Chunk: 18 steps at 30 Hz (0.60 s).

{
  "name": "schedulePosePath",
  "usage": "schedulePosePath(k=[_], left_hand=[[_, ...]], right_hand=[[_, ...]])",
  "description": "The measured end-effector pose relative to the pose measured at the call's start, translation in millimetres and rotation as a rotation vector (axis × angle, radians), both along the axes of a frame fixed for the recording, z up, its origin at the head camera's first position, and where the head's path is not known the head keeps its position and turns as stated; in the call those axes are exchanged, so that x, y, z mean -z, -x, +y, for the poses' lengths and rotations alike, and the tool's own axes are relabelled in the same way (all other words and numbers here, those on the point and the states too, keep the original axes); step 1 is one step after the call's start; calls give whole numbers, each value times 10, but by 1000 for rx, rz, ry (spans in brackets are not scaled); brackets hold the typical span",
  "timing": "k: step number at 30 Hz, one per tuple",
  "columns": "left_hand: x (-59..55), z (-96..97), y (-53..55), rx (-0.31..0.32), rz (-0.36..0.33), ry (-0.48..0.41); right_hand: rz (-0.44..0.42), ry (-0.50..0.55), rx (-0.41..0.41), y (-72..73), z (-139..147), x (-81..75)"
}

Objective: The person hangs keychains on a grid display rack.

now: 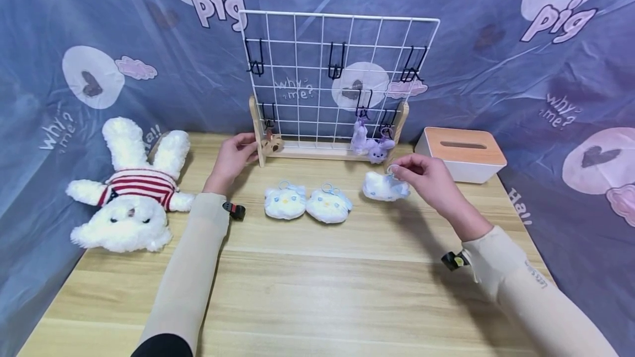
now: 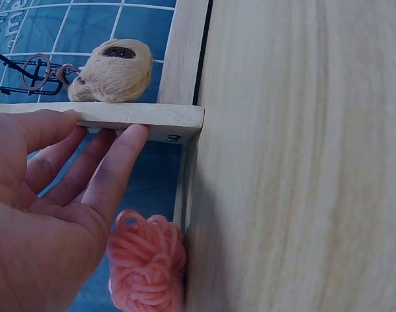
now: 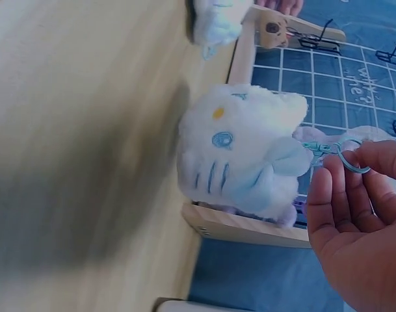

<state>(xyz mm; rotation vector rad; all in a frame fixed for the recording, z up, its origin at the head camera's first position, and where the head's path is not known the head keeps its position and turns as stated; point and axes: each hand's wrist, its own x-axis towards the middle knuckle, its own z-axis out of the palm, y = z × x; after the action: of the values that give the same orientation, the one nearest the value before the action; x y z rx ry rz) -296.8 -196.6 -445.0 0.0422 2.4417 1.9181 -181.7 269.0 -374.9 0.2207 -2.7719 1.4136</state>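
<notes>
My right hand (image 1: 424,178) pinches the blue ring of a white plush cat keychain (image 1: 382,187) between thumb and fingers. The cat's blue bow, eye and whiskers show in the right wrist view, where it hangs sideways near the rack's right foot. Two similar white plush keychains, one left (image 1: 285,203) and one right (image 1: 328,205), lie side by side on the table. My left hand (image 1: 233,160) touches the left wooden leg (image 2: 145,115) of the white wire grid rack (image 1: 322,66), fingers extended against its outer side. A brown plush keychain (image 2: 116,71) hangs just inside that leg.
Purple plush keychains (image 1: 379,150) hang from the rack's lower right hooks; black hooks (image 1: 335,62) sit higher. A white tissue box (image 1: 463,154) with a wooden lid stands at right. At left lies a white plush toy (image 1: 130,208). Pink yarn (image 2: 147,263) lies behind the left leg.
</notes>
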Motion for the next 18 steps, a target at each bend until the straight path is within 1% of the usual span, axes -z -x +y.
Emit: schedulePosePath(k=[5, 11, 15, 18], left_hand=[[7, 10, 11, 4, 2, -5], [17, 12, 21, -6, -2, -4], [23, 0, 22, -7, -1, -5], [22, -12, 20, -3, -1, -4]], right_hand=[[28, -14, 8, 63, 13, -141], [61, 7, 18, 145, 19, -354], [83, 49, 32, 197, 24, -494], [97, 127, 45, 233, 25, -598]])
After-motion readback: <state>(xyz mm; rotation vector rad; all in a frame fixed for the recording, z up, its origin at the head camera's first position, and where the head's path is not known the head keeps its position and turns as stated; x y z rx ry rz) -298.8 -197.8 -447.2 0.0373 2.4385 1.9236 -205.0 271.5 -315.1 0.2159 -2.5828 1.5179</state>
